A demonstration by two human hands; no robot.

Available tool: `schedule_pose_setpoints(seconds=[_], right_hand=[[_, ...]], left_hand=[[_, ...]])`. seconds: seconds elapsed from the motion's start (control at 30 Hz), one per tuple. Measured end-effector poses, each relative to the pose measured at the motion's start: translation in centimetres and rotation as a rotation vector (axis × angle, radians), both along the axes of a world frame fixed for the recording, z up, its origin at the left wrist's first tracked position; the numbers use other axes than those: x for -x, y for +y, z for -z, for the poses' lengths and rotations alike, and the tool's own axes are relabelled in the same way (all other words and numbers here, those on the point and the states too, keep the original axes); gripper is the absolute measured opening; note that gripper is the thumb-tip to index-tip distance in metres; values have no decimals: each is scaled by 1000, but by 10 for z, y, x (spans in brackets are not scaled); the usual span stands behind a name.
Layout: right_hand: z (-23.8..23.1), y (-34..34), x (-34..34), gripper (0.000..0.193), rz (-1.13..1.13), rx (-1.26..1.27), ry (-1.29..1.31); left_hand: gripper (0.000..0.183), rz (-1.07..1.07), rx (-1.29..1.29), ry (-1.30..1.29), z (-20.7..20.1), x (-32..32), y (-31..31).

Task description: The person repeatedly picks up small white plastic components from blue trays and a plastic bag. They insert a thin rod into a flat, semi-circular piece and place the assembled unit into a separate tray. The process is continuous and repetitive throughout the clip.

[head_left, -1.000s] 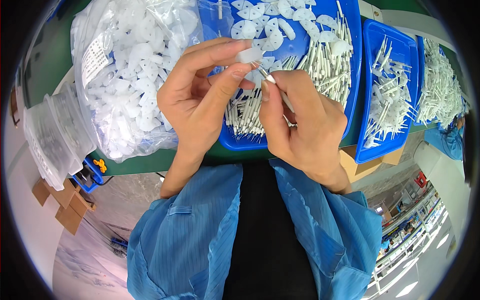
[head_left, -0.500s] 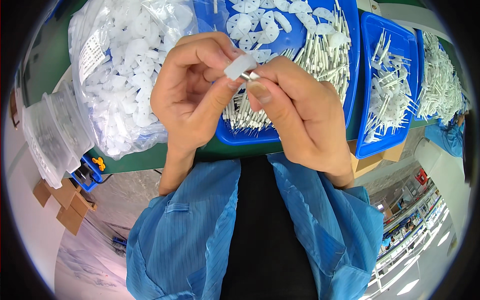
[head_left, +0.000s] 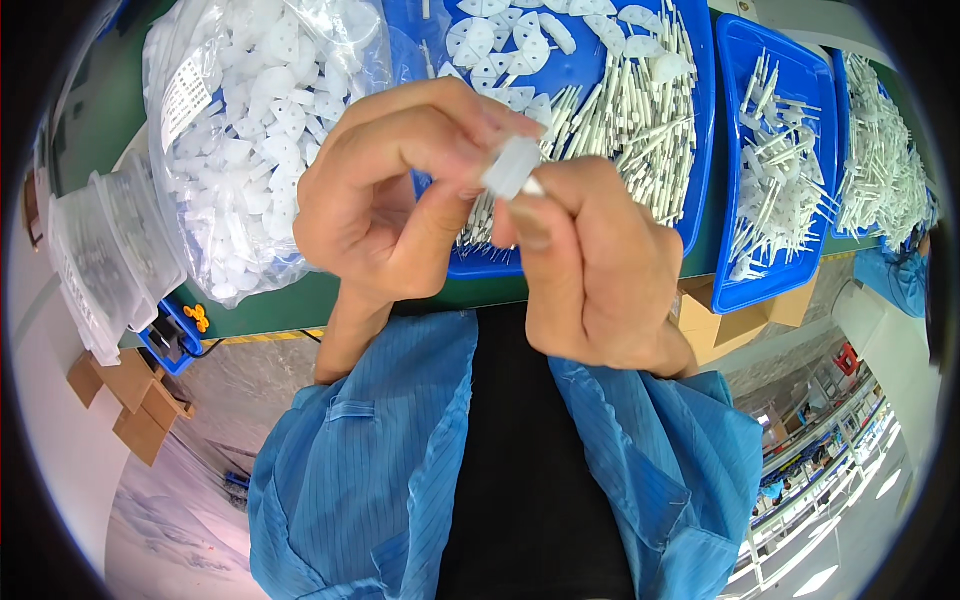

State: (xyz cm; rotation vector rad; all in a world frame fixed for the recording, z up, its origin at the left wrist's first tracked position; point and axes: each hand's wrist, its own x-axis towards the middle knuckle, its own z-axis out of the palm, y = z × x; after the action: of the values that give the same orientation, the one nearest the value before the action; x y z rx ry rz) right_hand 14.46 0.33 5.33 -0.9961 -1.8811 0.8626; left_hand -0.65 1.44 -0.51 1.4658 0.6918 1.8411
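Observation:
My left hand point(head_left: 385, 200) pinches a small translucent white plastic piece point(head_left: 512, 167) between thumb and fingers, above the front part of a large blue tray point(head_left: 703, 130). Close against it, my right hand point(head_left: 605, 260) is closed on a thin white rod point(head_left: 533, 187). Only the rod's white end shows; the fingers hide the rest, and motion blurs the fingertips. Whether the rod sits inside the plastic piece I cannot tell. In the tray behind my hands lie many white rods point(head_left: 650, 120) and several fan-shaped white plastic pieces point(head_left: 530, 45).
A clear bag point(head_left: 265, 150) full of white plastic pieces lies on the green table at left, beside stacked clear containers point(head_left: 110, 250). On the right, a blue tray point(head_left: 728, 160) holds rods with white pieces. Farther right lies another heap of rods point(head_left: 885, 150). Cardboard boxes point(head_left: 735, 325) stand below the table edge.
Both hands have shifted slightly; the plastic piece has moved right and turned more upright. My right hand has come lower, and less of the rod shows between the fingers.

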Motion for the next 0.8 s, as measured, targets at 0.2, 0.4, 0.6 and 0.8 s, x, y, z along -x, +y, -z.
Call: schedule_pose_setpoints(seconds=[0.2, 0.4, 0.6, 0.8], right_hand=[[32, 8, -12, 19, -86, 16, 133], [35, 6, -20, 22, -38, -38, 33], [37, 8, -22, 23, -41, -27, 0], [35, 12, -24, 23, -42, -100, -95]], left_hand=[[36, -34, -16, 221, -6, 12, 4], [41, 59, 122, 457, -18, 23, 2], [42, 110, 241, 401, -18, 22, 1], [43, -8, 92, 485, -11, 24, 3]])
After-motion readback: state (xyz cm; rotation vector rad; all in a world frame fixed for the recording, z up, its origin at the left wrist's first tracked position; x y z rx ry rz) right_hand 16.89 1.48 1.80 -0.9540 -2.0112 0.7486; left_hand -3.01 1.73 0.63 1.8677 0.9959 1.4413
